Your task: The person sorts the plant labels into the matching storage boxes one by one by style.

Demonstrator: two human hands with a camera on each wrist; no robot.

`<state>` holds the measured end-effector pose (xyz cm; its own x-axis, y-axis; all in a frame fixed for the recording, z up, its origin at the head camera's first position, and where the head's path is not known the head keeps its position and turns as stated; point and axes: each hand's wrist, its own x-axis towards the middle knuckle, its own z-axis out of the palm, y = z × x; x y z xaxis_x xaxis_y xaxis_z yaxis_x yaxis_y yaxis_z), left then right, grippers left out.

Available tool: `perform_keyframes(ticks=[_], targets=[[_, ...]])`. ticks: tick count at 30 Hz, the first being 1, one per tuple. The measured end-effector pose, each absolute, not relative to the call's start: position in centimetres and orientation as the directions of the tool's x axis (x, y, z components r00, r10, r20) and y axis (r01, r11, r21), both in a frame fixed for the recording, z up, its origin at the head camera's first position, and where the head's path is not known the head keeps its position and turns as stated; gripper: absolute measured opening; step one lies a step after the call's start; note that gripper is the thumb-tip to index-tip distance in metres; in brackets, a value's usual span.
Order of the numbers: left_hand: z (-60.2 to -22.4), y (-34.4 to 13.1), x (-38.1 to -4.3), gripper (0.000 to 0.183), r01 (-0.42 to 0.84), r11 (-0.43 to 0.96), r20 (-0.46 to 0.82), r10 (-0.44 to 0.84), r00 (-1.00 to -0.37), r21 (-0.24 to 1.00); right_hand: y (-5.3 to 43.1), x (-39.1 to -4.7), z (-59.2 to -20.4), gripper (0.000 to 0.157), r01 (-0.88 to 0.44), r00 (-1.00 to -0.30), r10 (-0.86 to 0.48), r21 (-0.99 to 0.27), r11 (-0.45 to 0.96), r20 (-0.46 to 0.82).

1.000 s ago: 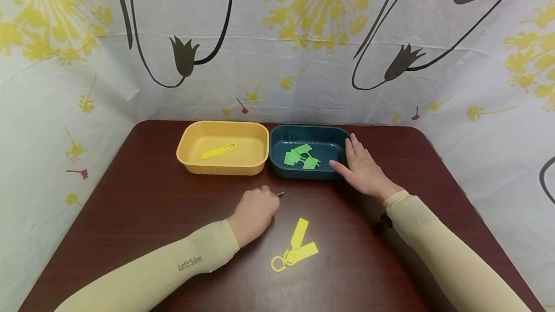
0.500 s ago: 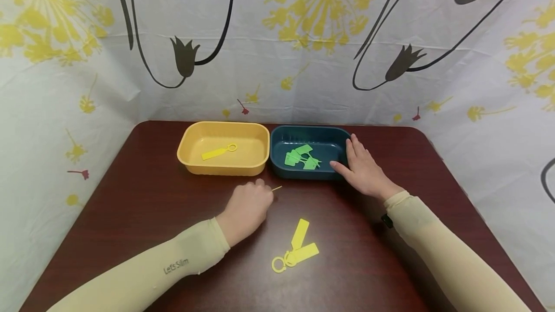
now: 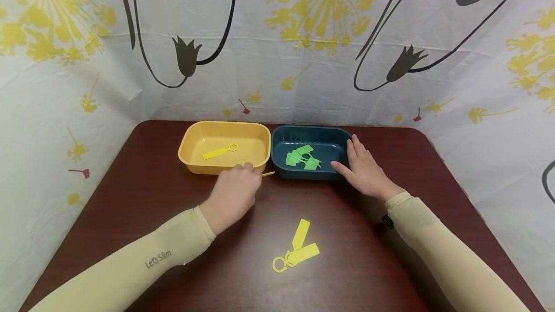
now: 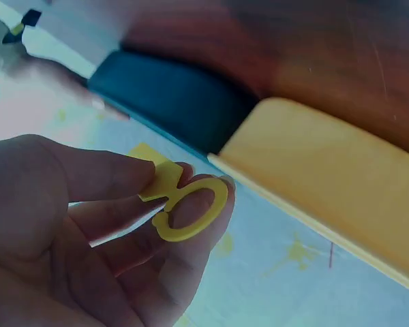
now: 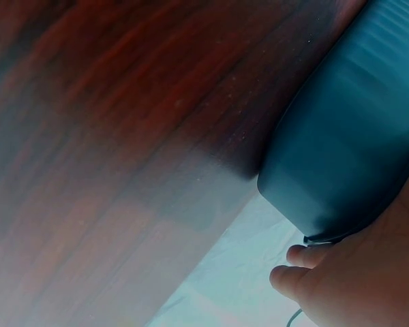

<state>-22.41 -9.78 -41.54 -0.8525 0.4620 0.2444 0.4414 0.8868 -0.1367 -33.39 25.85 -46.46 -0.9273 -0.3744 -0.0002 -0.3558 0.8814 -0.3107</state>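
My left hand (image 3: 231, 194) pinches a yellow plastic tag with an open ring end (image 4: 165, 180) between thumb and fingers. In the head view only its thin edge shows, beside the fingertips, and the hand overlaps the front wall of the yellow bin (image 3: 199, 168). Inside that bin lies another yellow ring tag (image 3: 214, 153). My right hand (image 3: 366, 170) rests on the right end of the dark blue bin (image 3: 288, 173), fingers straight along the outside and thumb over the front rim. Several green tags (image 3: 292, 158) lie together in the blue bin.
Two yellow ring tags (image 3: 305, 253) lie overlapping on the dark red table (image 3: 243, 278), nearer the body. Both bins stand side by side along the table's back edge. Behind them hangs a white flower-patterned cloth (image 3: 243, 76).
My left hand has moved left and away from the body with the yellow tag, from the middle of the table to the yellow bin's front. The right hand stays in place.
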Motion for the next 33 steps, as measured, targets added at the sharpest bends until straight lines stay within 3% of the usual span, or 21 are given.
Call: perform_keyframes(ticks=[11,21,26,33], targets=[[-41.3,-12.9,-26.4,0.008,0.376,0.926,0.337,0.364,-0.868,-0.031,25.8,-33.3,-46.4,0.100,-0.352,-0.930,-0.368,-0.312,0.883,0.008],[-42.4,-16.0,-30.0,0.011,0.287,0.958,0.292,0.272,-0.917,0.008,25.8,-33.3,-46.6,0.100,-0.356,-0.927,-0.374,-0.321,0.878,0.005],[-42.6,-16.6,-31.1,0.019,0.288,0.958,0.264,0.278,-0.924,0.003,25.8,-33.4,-46.7,0.101,-0.348,-0.931,-0.365,-0.313,0.884,0.003],[-42.9,-16.9,-32.5,0.016,0.279,0.960,0.189,0.272,-0.943,0.008,25.9,-33.5,-46.8,0.102,-0.344,-0.932,-0.363,-0.314,0.885,-0.001]])
